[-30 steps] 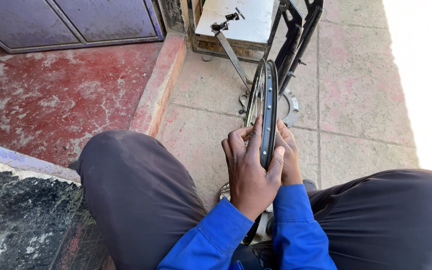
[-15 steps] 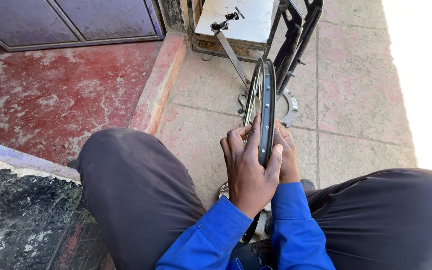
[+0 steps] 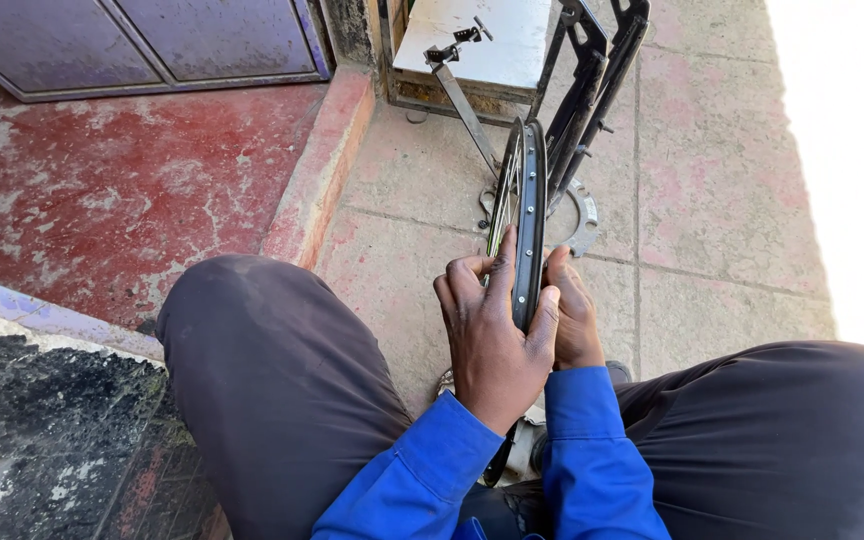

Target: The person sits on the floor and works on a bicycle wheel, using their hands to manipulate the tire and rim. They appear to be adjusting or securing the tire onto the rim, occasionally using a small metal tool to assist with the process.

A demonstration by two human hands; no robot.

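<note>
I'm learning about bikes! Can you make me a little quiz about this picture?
1. True or false: both hands grip the wheel rim.
2. Which hand covers more of the rim's near edge: A left hand, B right hand?
3. Fill in: the sleeves are ____ in colour.

Key: 1 true. 2 A. 3 blue.
</note>
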